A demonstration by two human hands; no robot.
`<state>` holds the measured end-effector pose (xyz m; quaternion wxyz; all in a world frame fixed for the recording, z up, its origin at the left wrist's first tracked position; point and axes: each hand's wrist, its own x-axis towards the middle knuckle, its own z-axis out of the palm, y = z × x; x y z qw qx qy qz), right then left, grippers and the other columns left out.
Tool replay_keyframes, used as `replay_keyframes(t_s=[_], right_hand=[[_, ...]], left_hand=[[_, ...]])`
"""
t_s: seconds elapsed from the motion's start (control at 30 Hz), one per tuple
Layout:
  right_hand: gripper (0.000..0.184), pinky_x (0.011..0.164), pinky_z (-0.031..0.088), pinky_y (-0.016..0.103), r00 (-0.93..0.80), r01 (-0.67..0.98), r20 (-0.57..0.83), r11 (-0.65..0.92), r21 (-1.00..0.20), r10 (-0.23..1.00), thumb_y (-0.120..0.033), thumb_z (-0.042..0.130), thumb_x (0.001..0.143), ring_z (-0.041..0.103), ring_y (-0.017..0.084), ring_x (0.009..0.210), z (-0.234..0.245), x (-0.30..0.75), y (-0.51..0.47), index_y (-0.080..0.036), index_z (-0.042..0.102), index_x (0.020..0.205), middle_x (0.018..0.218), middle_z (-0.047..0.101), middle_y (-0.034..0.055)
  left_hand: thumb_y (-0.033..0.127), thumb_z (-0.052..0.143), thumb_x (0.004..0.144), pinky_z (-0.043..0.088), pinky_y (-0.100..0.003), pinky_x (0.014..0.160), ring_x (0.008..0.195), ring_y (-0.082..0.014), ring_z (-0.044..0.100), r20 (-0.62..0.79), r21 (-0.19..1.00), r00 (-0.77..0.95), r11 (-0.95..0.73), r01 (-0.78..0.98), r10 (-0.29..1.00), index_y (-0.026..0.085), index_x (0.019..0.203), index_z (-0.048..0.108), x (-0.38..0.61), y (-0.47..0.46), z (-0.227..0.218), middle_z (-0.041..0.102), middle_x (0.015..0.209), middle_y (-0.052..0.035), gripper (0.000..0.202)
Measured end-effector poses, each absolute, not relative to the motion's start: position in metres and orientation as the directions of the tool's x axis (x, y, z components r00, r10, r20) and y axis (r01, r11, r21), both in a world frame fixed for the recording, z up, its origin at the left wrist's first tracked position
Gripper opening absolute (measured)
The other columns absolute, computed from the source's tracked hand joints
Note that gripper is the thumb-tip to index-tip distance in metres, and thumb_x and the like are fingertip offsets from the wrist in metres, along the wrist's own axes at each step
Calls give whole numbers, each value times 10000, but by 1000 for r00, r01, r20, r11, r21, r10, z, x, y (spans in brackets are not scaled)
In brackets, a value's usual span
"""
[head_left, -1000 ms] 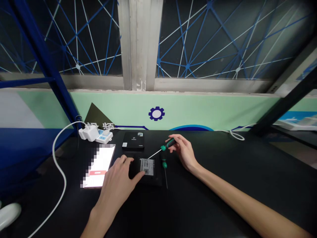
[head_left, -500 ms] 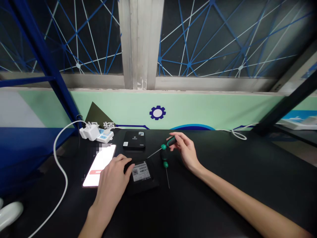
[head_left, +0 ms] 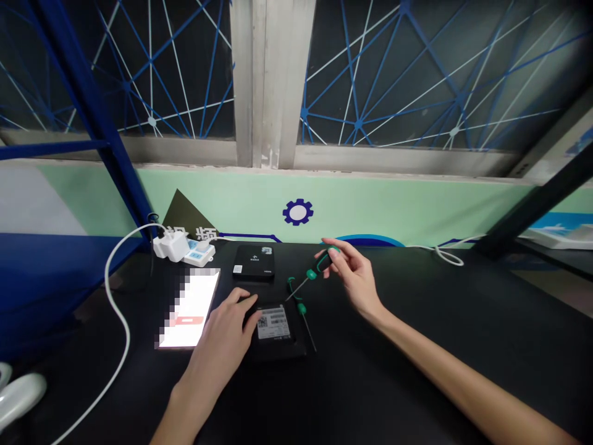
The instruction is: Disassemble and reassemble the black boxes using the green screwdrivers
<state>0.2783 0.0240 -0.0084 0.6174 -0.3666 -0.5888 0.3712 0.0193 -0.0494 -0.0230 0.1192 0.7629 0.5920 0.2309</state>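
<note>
A small black box (head_left: 278, 334) with a white label lies bottom-up on the black table (head_left: 417, 346). My left hand (head_left: 227, 337) rests on its left edge, fingers curled over it. My right hand (head_left: 354, 278) pinches the black and green handle of a screwdriver (head_left: 311, 275), whose thin shaft slants down to the left and ends just above the box's far edge. A second green-collared screwdriver (head_left: 303, 318) lies on the table right of the box.
A lit phone (head_left: 188, 312) lies left of the box. Behind it are a white plug and power strip (head_left: 183, 247) with a white cable (head_left: 118, 309) looping left. Another black box (head_left: 254, 262) sits at the back. A white cable (head_left: 447, 253) lies far right.
The labelled box has turned under my left hand and sits squarer. My right hand has lifted the screwdriver a little up and to the right.
</note>
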Motion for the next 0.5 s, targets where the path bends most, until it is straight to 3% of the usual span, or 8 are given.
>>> replay_keyframes(t_s=[0.23, 0.37, 0.5], right_hand=[[434, 589, 565, 283, -174, -16, 394, 398, -917, 902, -446, 769, 807, 632, 146, 622, 0, 253, 15, -153, 699, 1119, 829, 728, 68], [392, 564, 562, 258, -284, -5, 360, 374, -927, 889, -466, 742, 827, 636, 133, 602, -7, 243, 13, -150, 708, 1057, 797, 720, 60], [351, 542, 556, 242, -308, -11, 369, 385, -923, 877, -449, 684, 884, 646, 130, 601, -17, 239, 12, -152, 681, 1072, 774, 715, 56]], left_hand=[[349, 437, 979, 579, -338, 807, 1028, -240, 667, 200, 481, 252, -319, 817, 947, 205, 1348, 598, 15, -51, -25, 586, 1319, -95, 427], [324, 422, 991, 535, -372, 946, 1176, -253, 608, 230, 468, 263, -343, 815, 937, 220, 1349, 592, 16, -50, -27, 580, 1348, -84, 410], [302, 446, 988, 517, -400, 972, 1195, -262, 591, 221, 406, 266, -337, 850, 938, 227, 1351, 587, 17, -46, -29, 583, 1365, -70, 396]])
